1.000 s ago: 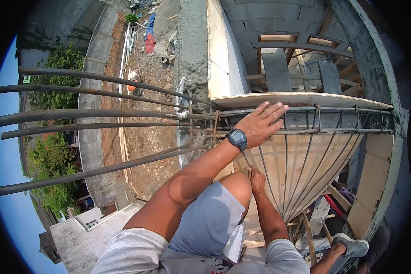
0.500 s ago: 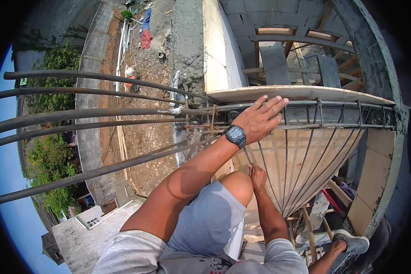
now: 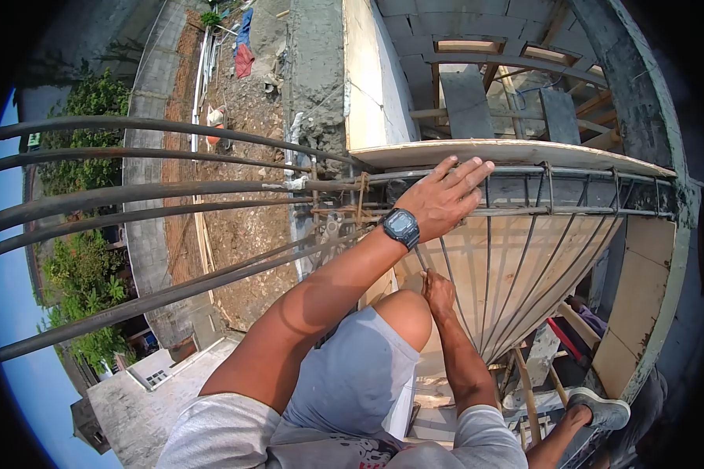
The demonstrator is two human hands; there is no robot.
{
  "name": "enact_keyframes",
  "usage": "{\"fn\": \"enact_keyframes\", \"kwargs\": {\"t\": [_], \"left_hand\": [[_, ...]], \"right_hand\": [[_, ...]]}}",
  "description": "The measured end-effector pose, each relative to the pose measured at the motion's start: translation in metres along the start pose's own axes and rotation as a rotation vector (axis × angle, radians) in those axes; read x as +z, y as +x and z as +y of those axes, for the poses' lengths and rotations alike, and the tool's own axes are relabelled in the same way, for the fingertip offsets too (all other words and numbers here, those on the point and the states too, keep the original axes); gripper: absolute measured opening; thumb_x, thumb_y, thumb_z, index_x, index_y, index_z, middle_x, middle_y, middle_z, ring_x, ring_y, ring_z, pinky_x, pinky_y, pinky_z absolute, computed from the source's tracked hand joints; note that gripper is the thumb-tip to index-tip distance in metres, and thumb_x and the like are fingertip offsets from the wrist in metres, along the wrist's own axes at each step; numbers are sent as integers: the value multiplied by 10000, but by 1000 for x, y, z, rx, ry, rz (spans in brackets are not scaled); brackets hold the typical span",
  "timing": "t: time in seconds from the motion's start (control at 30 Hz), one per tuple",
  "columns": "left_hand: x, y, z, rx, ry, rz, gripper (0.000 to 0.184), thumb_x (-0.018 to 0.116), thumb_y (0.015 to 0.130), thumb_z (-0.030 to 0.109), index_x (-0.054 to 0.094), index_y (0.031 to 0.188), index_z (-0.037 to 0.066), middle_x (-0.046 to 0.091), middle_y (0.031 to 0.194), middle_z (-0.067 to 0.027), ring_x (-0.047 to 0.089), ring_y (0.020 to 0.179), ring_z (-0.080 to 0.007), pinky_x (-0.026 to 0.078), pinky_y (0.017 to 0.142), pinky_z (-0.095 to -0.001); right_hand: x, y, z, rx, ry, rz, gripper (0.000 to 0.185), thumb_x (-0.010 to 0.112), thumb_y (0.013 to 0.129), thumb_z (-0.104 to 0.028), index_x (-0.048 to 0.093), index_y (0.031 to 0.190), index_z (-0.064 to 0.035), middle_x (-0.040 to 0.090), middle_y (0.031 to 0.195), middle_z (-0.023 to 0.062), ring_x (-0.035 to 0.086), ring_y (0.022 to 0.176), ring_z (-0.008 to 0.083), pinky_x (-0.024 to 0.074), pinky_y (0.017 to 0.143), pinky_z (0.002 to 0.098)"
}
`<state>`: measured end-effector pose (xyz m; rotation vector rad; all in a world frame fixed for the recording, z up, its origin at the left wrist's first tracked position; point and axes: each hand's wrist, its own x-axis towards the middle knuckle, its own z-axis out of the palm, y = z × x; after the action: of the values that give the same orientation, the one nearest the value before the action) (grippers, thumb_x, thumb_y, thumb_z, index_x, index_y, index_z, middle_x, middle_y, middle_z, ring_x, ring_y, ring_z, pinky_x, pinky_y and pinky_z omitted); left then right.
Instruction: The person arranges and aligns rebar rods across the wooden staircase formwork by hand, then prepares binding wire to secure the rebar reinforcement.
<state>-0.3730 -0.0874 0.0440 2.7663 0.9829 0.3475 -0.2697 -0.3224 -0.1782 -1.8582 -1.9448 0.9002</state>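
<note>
While a thin rod is gripped by the curled right hand near the bare knee, the rebar cage is touched by the open, flattened left hand; beyond, the cage is bordered by a plywood board.

readable text: none | shirt print: dark and red marks, cut off, illegible | watch: face markings too small to read | green panel: too small to read
</note>
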Motion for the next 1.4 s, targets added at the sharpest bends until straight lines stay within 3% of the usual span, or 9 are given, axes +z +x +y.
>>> {"fn": "enact_keyframes", "kwargs": {"t": [0.17, 0.4, 0.57, 0.67, 0.77, 0.97, 1.1, 1.27, 1.4], "left_hand": [[-2, 0, 1, -1, 18, 7, 359, 784, 753, 192, 657, 1076, 99, 312, 1625, -90, 327, 1481, -270, 296, 1218, -483], [3, -1, -1, 0, -1, 33, 298, 731, 788, 140, 649, 1069, 85, 330, 1616, -104, 358, 1466, -275, 324, 1201, -487], [2, 0, 0, 15, -31, 41, 328, 738, 752, 132, 647, 1062, 75, 321, 1618, -116, 337, 1477, -283, 319, 1202, -495], [0, 0, -1, 8, -13, 10, 303, 728, 769, 136, 656, 1059, 85, 313, 1622, -115, 335, 1478, -285, 316, 1203, -495], [-3, 2, -1, 16, -8, -8, 316, 731, 766, 141, 657, 1069, 88, 317, 1620, -116, 336, 1476, -289, 315, 1202, -494], [3, 1, 1, 10, -5, 23, 296, 726, 778, 141, 661, 1063, 94, 325, 1617, -109, 342, 1473, -278, 324, 1200, -493], [3, 1, 1, -7, 0, 16, 272, 709, 798, 122, 659, 1065, 96, 334, 1614, -102, 350, 1469, -268, 333, 1200, -491], [3, 1, 0, 1, 11, 10, 264, 693, 813, 126, 653, 1071, 94, 338, 1612, -106, 345, 1473, -280, 322, 1203, -490], [-2, 1, 2, 0, -3, -16, 264, 677, 826, 129, 651, 1087, 90, 328, 1616, -106, 336, 1478, -285, 311, 1207, -494]], "right_hand": [[-2, 13, -4, 10, 9, -27, 206, 627, 960, -199, 602, 832, -39, 672, 725, 211, 665, 645, 400, 517, 577, 486], [-14, 10, -3, -8, 67, -233, 247, 587, 986, -255, 620, 876, -37, 690, 789, 225, 675, 730, 436, 525, 660, 520], [-21, 22, -7, 5, 141, -207, 218, 558, 995, -211, 638, 960, -11, 688, 845, 240, 675, 776, 432, 525, 702, 504], [-6, 14, -8, 52, 375, -67, 242, 535, 1009, -252, 621, 980, -27, 665, 841, 259, 645, 799, 474, 499, 696, 526], [13, 10, -28, 148, 509, 156, 312, 492, 1030, -292, 623, 974, -15, 647, 832, 263, 619, 804, 502, 478, 711, 546], [35, 21, -16, 226, 372, -15, 521, 359, 1057, -428, 634, 892, -17, 635, 804, 281, 610, 803, 521, 466, 721, 566], [26, 25, -1, 135, 378, -135, 577, 311, 1056, -457, 635, 870, -18, 636, 800, 293, 616, 798, 517, 467, 723, 566], [27, 31, 6, 112, 419, -176, 596, 299, 1059, -456, 631, 843, -10, 636, 794, 292, 616, 792, 514, 468, 729, 561], [6, 44, -14, 135, 471, -81, 620, 299, 1065, -464, 613, 811, 6, 603, 762, 297, 587, 754, 516, 445, 698, 552]]}}
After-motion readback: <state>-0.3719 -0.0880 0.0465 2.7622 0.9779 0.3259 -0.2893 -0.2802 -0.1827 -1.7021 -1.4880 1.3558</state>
